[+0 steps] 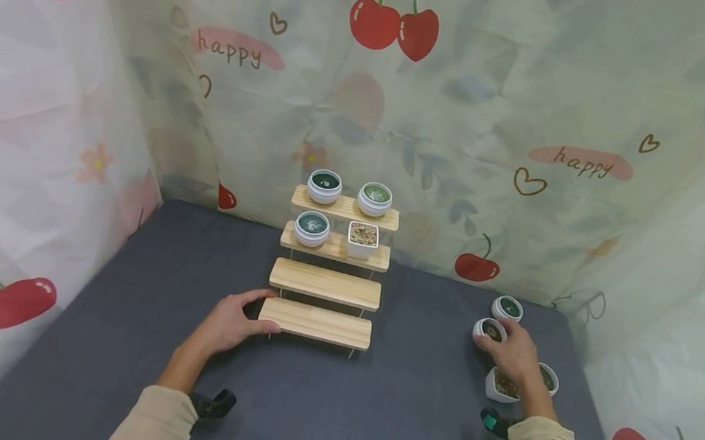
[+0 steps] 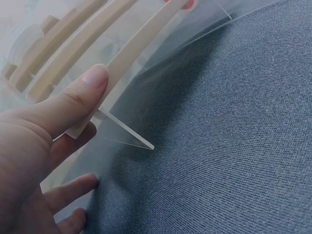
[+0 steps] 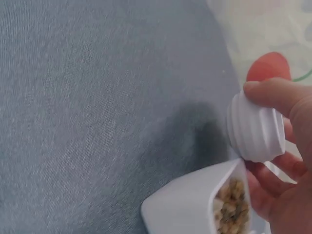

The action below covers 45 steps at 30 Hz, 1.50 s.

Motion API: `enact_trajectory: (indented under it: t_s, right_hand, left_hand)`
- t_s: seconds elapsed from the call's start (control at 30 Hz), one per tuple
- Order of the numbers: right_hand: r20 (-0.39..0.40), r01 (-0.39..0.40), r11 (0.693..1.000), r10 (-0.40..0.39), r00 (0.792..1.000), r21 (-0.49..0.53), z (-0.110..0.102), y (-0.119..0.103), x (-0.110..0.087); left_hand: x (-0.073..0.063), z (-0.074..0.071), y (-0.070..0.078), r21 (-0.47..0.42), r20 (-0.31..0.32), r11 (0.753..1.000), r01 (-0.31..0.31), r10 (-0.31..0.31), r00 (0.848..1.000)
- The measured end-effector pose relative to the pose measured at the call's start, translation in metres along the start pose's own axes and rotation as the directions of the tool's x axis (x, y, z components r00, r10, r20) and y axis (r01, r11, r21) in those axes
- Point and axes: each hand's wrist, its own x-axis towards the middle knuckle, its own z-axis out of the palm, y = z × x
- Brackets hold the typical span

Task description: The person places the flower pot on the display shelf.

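White pot [image 1: 488, 331] in right hand [image 1: 518, 355]

A flat, dark blue-grey counter with a woven, cloth-like surface [image 1: 407, 413] lies below a pale, creased hanging sheet [image 1: 586, 72] that rises at its back and both sides. Printed on the sheet are a pair of glossy red cherries with green stems [image 1: 374, 24] at top centre, brown handwritten "happy" lettering on pink blots [image 1: 237, 48], brown outlined hearts [image 1: 530, 182], blue-grey leaf sprays [image 1: 429, 170] and, at left, a soft orange five-petalled flower [image 1: 95, 162].
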Motion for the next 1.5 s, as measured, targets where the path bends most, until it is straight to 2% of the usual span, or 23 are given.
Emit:
enact_trajectory:
  t_s: [0.07,0.17,0.27,0.37,0.67,0.93,1.1,1.33,1.5]
  right_hand:
    - [-0.012,0.011,1.0,-0.011,1.0,0.013,0.0,-0.005,-0.001]
    - [-0.053,0.069,0.997,-0.067,0.996,0.026,-0.001,-0.013,-0.001]
    - [-0.11,0.151,0.987,-0.144,0.983,0.052,-0.002,-0.023,-0.003]
    - [-0.157,0.199,0.976,-0.183,0.97,0.091,-0.003,-0.033,-0.003]
    - [-0.237,0.186,0.941,-0.12,0.964,0.282,-0.006,-0.068,-0.009]
    - [-0.227,0.196,0.854,-0.094,0.969,0.482,0.0,-0.103,-0.013]
    - [-0.244,0.251,0.836,-0.146,0.959,0.487,0.006,-0.119,-0.013]
    - [-0.218,0.285,0.842,-0.204,0.954,0.458,0.01,-0.141,-0.02]
    - [-0.231,0.35,0.843,-0.275,0.933,0.409,0.014,-0.154,-0.025]
  left_hand:
    - [0.0,0.0,0.0,0.001,-0.001,1.0,0.001,-0.001,1.0]
    - [0.0,0.0,-0.001,-0.003,-0.003,1.0,-0.001,0.001,1.0]
    - [0.001,0.0,-0.001,-0.006,-0.003,1.0,-0.003,0.003,1.0]
    - [0.001,0.0,-0.001,-0.006,-0.004,1.0,-0.003,0.003,1.0]
    - [0.0,0.001,-0.001,0.007,0.001,1.0,-0.005,0.005,1.0]
    - [0.001,0.0,-0.002,0.017,-0.006,1.0,-0.011,0.011,1.0]
    - [0.002,0.0,-0.002,0.011,-0.007,1.0,-0.02,0.02,1.0]
    - [0.002,0.0,-0.002,0.014,-0.003,1.0,-0.018,0.018,1.0]
    - [0.001,-0.001,0.0,0.003,-0.006,1.0,-0.015,0.015,1.0]
